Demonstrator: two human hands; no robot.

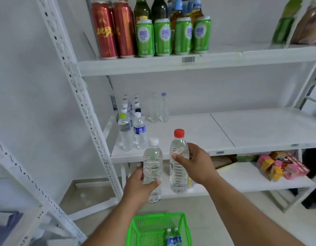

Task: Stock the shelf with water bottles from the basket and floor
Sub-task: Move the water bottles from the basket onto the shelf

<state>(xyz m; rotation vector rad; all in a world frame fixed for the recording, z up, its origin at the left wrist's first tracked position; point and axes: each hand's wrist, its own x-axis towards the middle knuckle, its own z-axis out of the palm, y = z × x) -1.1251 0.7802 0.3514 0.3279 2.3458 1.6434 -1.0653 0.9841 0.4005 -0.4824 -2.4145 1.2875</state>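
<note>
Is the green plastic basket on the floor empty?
Not empty: the green plastic basket holds at least two blue-labelled water bottles.

Single head view, angled forward-down, close before shelf [171, 155].

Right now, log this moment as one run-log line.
left hand: white-cap bottle | right hand: red-cap bottle | both short of middle shelf | basket: two bottles left

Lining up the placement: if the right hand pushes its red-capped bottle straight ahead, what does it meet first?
Likely nothing: the right hand faces bare middle shelf. The two clear bottles stand farther back; depth is uncertain.
</note>
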